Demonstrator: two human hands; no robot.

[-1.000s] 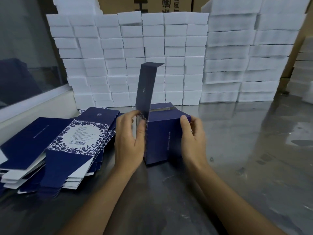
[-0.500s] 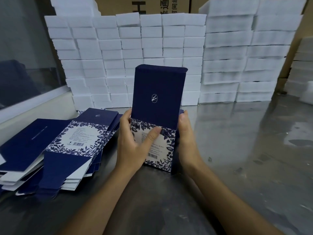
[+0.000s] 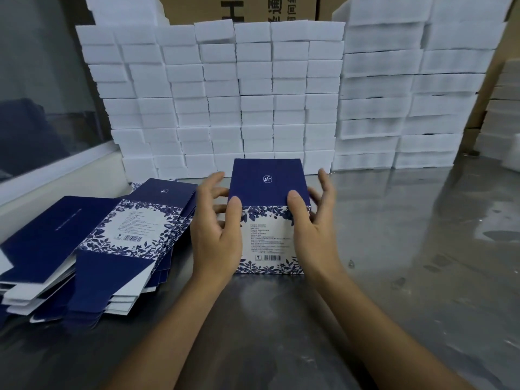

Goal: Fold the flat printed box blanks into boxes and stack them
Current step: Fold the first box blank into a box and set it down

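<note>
The box (image 3: 268, 218) stands upright on the steel table (image 3: 394, 263), its navy lid panel folded down over the top and its floral label face toward the person. The left hand (image 3: 216, 235) flanks the box's left side and the right hand (image 3: 315, 232) its right side. Each thumb presses on the fold line where lid meets front face, probably to seat the lid flap and square the crease; the other fingers are spread and only loosely bent behind the box's upper corners, so neither hand truly grips it. Whether those rear fingertips touch the card is hard to tell, since the box hides them. Holding it from both sides likely keeps the thin card from skewing while the top is pushed home.

Just left of the box lies a fanned pile of flat blanks (image 3: 92, 246), within easy reach for the next fold. Behind the box rises a wall of white foam blocks (image 3: 253, 94), with taller foam stacks (image 3: 408, 94) to the box's right rear and brown cartons (image 3: 239, 8) above them. No stack of finished boxes is in view.
</note>
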